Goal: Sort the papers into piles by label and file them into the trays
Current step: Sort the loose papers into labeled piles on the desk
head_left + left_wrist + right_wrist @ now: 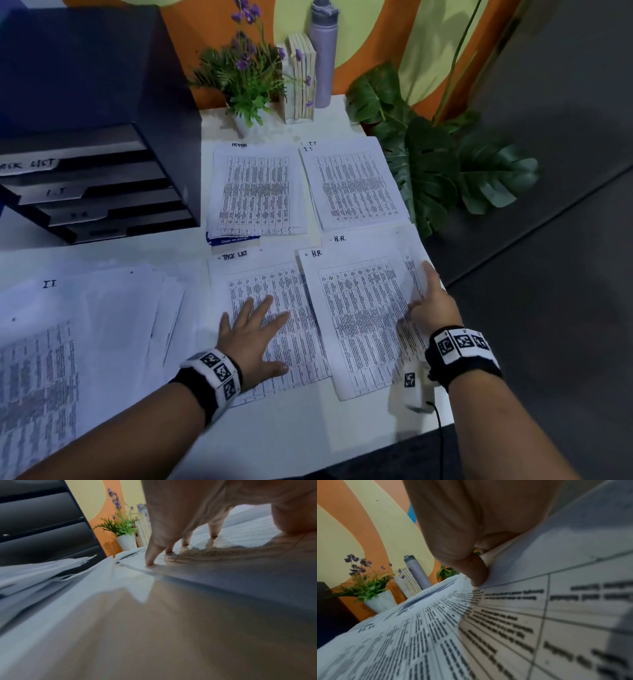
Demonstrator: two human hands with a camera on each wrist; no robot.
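— Nearest, what are the 2 hands doing?
— Left hand (251, 337) lies flat, fingers spread, pressing the TASK LIST pile (291, 329). Right hand (432, 301) pinches the right edge of the H.R. pile (359, 322), thumb on top.
— And to the left?
— An unsorted spread of papers (68, 342), top sheet marked I.T.
— Farther back?
— ADMIN pile (255, 192) beside the I.T. pile (352, 185), all on the white table (291, 428). Black trays (102, 192) stand at the left, labelled. Behind are a potted plant (245, 85) and a purple bottle (323, 54).
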